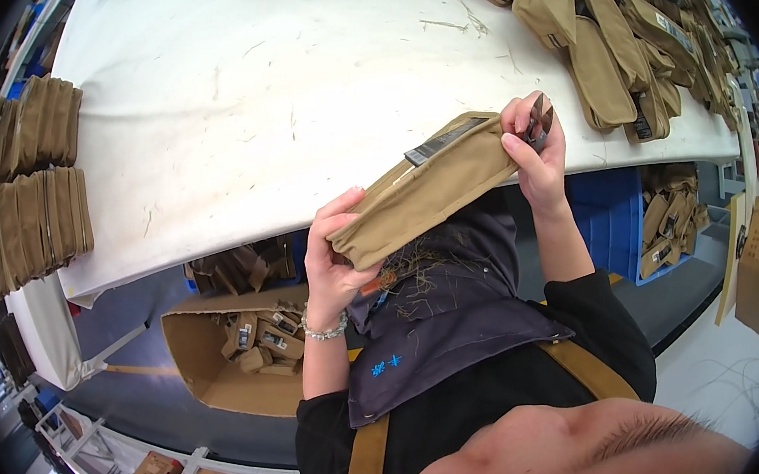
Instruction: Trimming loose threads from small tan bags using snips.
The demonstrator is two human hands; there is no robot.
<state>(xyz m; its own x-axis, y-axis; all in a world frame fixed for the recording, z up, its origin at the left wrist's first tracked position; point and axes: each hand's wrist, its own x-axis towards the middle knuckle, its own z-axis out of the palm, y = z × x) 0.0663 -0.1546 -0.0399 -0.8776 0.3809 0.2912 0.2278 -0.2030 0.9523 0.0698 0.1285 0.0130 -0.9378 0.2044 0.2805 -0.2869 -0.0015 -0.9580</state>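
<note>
Left hand: your left hand (331,255) holds the lower left end of a tan fabric pouch (435,197), its fingers curled around the end; a beaded bracelet (326,331) circles that wrist.
Right hand: your right hand (540,153) pinches the pouch's upper right end, thumb on the face toward you, and also keeps a pair of dark snips (538,123) in its grip, blades pointing away from you.
Pouch: it is raised between your two hands, over the near edge of the white desk (229,96), tilted so that its right end lies higher in view; a dark label (446,142) lies along its far edge.
Desk top: short loose threads (468,20) are scattered over the white surface.
Left side: two rows of similar tan pouches (38,220) stand packed side by side at the desk's left end.
Right side: a heap of tan pouches (598,42) covers the far right part of the desk.
Below the desk: a cardboard box (206,382) to your left and a blue crate (610,215) to your right both hold small tan items.
Apron: thread scraps (416,279) cling to your dark apron (471,333).
</note>
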